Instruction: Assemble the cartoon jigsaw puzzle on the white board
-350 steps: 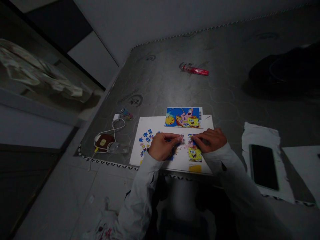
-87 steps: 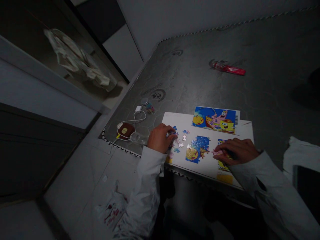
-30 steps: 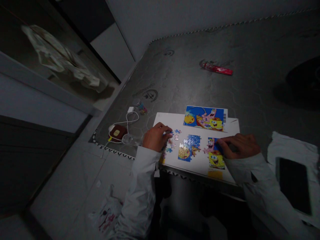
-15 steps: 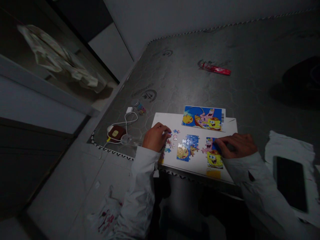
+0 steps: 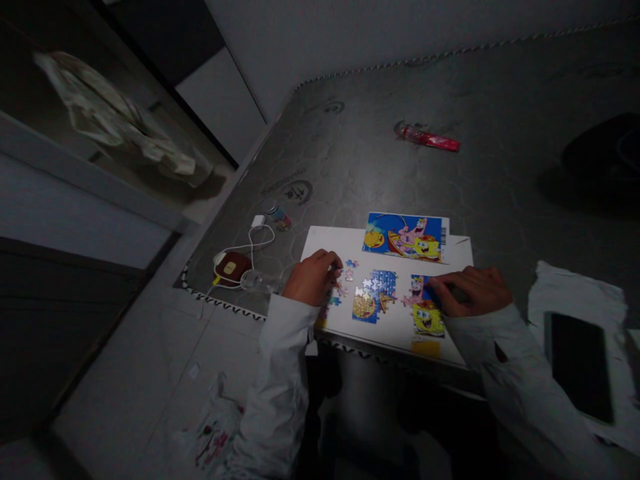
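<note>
A white board (image 5: 400,330) lies at the near edge of the grey mat, with a cartoon reference picture (image 5: 404,235) at its far side. My left hand (image 5: 311,277) rests curled over loose jigsaw pieces (image 5: 345,273) at the board's left; whether it grips one is hidden. A joined blue and yellow section (image 5: 373,295) lies in the middle. My right hand (image 5: 470,291) presses its fingers on the joined yellow character section (image 5: 426,312) at the right.
A red lighter-like object (image 5: 429,138) lies far up the mat. A dark red case with a white cable (image 5: 231,267) and a small jar (image 5: 278,215) sit left of the board. A black phone (image 5: 580,365) lies on white cloth at the right. Crumpled cloth (image 5: 115,120) lies on the left ledge.
Over the last second both hands stay nearly still. Before that, the right hand moved the yellow character section slightly left on the board, and my view shifted.
</note>
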